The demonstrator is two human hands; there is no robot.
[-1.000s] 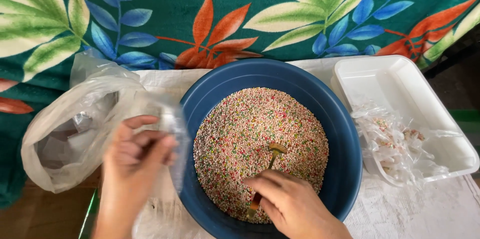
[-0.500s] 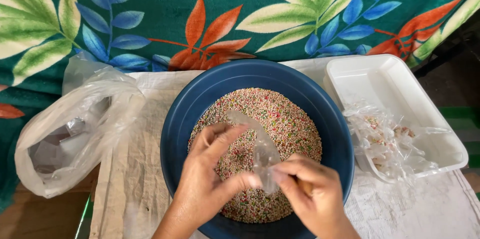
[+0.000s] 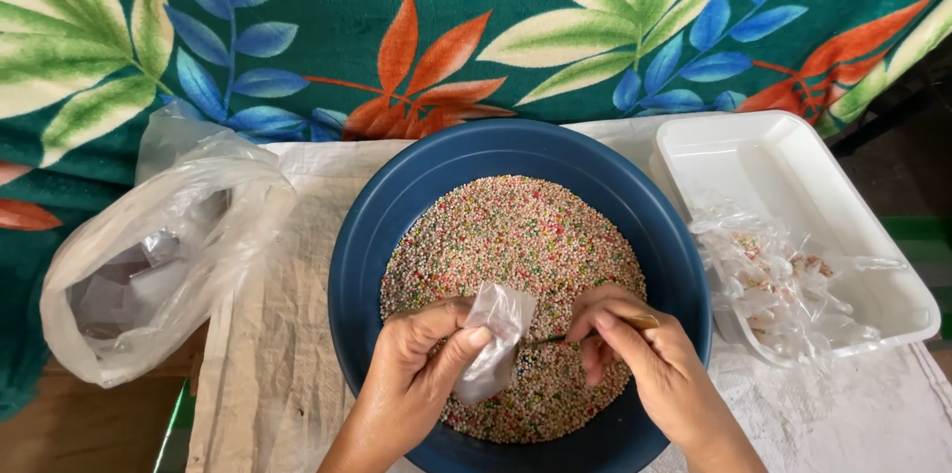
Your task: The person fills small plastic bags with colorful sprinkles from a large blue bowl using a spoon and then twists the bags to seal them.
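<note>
A dark blue bowl in the middle holds a heap of tiny multicoloured beads. My left hand pinches a small clear plastic bag over the beads at the bowl's near side. Just right of it, my right hand grips a thin spoon with a golden handle, its stem pointing left toward the small bag's mouth. The spoon's tip is hidden behind the bag.
A large crumpled clear bag lies left of the bowl. A white rectangular tray at the right holds several small filled clear packets. Everything rests on a pale cloth over a leaf-patterned green fabric.
My left hand left the large bag at the left and came over the bowl with a small clear bag. My right hand lifted the spoon from the beads toward that bag.
</note>
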